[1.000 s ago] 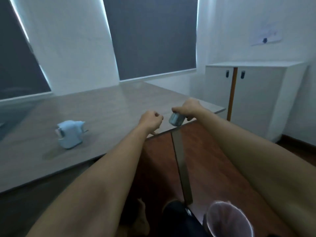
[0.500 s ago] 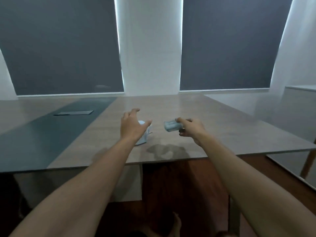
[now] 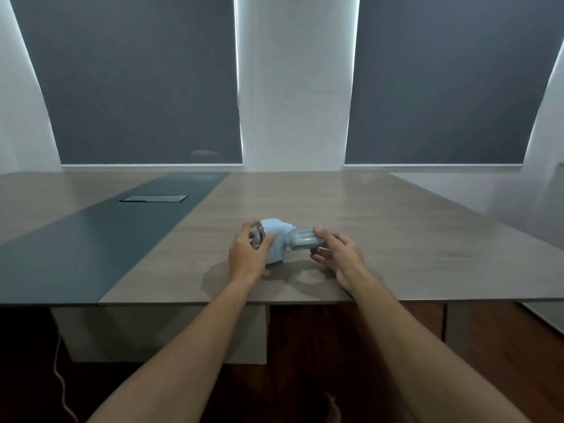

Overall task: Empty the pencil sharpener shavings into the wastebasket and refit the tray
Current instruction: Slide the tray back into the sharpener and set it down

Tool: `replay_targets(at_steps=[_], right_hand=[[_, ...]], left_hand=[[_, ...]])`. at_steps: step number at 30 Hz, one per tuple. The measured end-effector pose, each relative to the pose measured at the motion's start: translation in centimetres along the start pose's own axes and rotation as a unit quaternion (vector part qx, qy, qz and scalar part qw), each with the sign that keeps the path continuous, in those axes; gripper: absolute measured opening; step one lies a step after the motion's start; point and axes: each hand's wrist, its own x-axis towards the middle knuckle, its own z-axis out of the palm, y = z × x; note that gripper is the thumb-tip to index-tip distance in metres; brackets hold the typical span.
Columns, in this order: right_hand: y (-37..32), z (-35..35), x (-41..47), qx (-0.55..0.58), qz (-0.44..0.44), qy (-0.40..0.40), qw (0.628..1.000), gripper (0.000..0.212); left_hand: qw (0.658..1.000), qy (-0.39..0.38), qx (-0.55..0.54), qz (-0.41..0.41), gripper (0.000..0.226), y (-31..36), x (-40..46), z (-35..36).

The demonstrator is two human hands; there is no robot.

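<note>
A pale blue pencil sharpener (image 3: 276, 239) stands on the wooden table (image 3: 396, 245), near its front edge. My left hand (image 3: 248, 254) grips the sharpener's left side, fingers around a clear rounded part there. My right hand (image 3: 338, 254) holds the translucent shavings tray (image 3: 300, 242) between thumb and fingers, with the tray's left end against the sharpener's right side. Whether the tray is partly inside the sharpener I cannot tell. The wastebasket is out of view.
A dark grey strip (image 3: 100, 239) with a flush cable hatch (image 3: 152, 198) runs along the table's left half. Two windows with dark blinds (image 3: 137, 80) face me. A thin cable (image 3: 61, 383) hangs below the table at left. Brown floor (image 3: 335, 346) shows under the table.
The view swung from the table's right end and the wastebasket on the floor back to the table. My left hand closed on the sharpener. My right hand brought the tray up against its right side.
</note>
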Motion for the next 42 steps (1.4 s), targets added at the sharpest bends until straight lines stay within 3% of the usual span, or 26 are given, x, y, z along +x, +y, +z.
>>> replay_targets(at_steps=[10,24,30,34,38,42], right_hand=[[0.5,-0.3,-0.1,0.014,-0.015,-0.017,1.0,0.026],[0.9,-0.7,-0.1,-0.013,-0.049,-0.012,0.999,0.029],[0.9,-0.6,-0.6,-0.079,-0.058,-0.047,0.994,0.022],[1.1,-0.2,-0.5,-0.223,-0.054,-0.075,0.97,0.03],[1.1,-0.2,-0.4,-0.242,-0.053,-0.104,0.963,0.036],[0.9,-0.1,-0.6,-0.247,-0.06,-0.076,0.964,0.044]], left_hand=[[0.997,0.022,-0.056,-0.051,0.038,-0.4,0.2,0.1],[1.0,-0.001,-0.024,-0.015,0.038,0.1,-0.1,0.0],[0.999,-0.02,0.021,0.029,0.04,0.5,-0.6,0.3],[0.999,-0.02,0.027,0.036,0.041,0.6,-0.7,0.1],[1.0,-0.004,0.01,0.017,0.041,0.7,-0.7,0.0],[1.0,0.009,0.007,0.023,0.042,0.6,-0.6,0.1]])
